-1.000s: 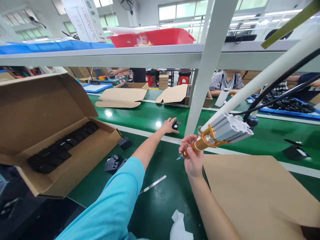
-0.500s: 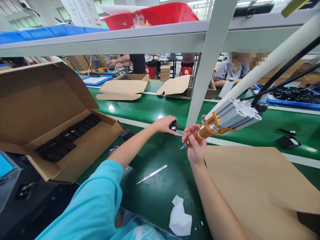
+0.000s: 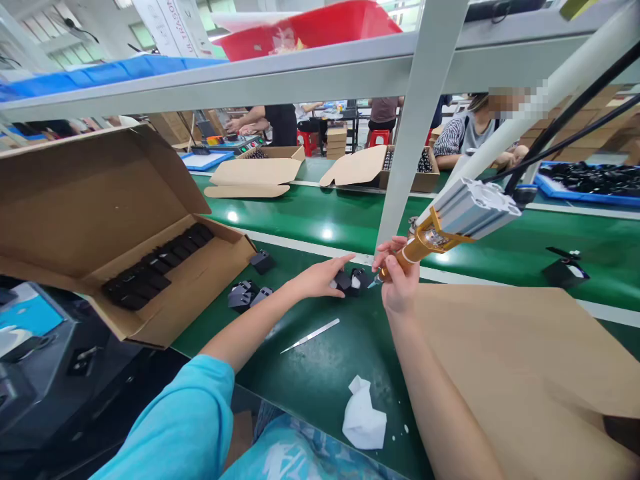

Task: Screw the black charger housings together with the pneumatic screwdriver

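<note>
My left hand [image 3: 320,277] grips a small black plastic part [image 3: 351,281] on the dark green bench. My right hand [image 3: 400,283] is wrapped round the gold barrel of a hanging pneumatic tool [image 3: 453,220]; its pointed tip sits just right of the black part. The tool's silver cylinder body hangs from a white arm with black hoses. Two more black parts [image 3: 245,295] lie left of my left forearm, and another [image 3: 263,261] sits by the box corner.
An open cardboard box [image 3: 195,283] with a row of black parts stands at left. Metal tweezers [image 3: 311,335] and a crumpled white wipe [image 3: 364,420] lie near me. A brown cardboard sheet [image 3: 515,360] covers the right. A grey shelf post [image 3: 407,160] rises ahead; people work beyond the conveyor.
My left hand has pulled the black part back from the conveyor's edge toward me. My right hand and the tool tip have stayed close beside it.
</note>
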`<state>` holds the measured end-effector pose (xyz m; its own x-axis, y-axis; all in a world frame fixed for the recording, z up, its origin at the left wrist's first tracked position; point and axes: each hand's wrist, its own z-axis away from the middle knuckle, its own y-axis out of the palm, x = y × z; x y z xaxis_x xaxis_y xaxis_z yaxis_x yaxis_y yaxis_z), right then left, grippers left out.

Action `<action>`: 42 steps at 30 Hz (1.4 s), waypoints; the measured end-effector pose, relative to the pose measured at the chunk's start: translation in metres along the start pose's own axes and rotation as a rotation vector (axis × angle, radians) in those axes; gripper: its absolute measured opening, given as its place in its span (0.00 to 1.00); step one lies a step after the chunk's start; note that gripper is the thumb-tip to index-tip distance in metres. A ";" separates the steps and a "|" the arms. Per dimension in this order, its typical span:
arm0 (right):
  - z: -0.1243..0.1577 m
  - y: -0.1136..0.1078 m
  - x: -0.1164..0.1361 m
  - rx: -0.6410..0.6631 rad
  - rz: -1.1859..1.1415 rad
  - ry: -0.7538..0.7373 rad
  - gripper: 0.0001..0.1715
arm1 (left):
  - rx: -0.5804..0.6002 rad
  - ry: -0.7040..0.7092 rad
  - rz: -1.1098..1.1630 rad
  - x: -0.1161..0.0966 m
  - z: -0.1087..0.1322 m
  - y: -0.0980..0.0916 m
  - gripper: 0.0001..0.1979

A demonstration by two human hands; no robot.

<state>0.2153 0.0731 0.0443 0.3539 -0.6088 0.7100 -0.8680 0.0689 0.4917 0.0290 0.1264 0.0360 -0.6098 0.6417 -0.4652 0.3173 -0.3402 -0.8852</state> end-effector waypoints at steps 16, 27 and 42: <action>0.032 0.042 0.014 0.185 -0.147 0.102 0.16 | -0.274 -0.133 0.014 -0.008 0.097 0.039 0.49; 0.034 0.042 0.016 0.170 -0.129 0.122 0.17 | -0.625 -0.356 0.747 0.008 0.104 0.058 0.31; 0.040 0.051 0.022 0.178 -0.147 0.126 0.15 | -0.372 -0.431 0.008 -0.018 0.089 0.070 0.20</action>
<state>0.1649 0.0318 0.0653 0.5117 -0.4977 0.7003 -0.8477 -0.1598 0.5059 -0.0028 0.0296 -0.0167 -0.8230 0.2746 -0.4973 0.5099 -0.0287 -0.8597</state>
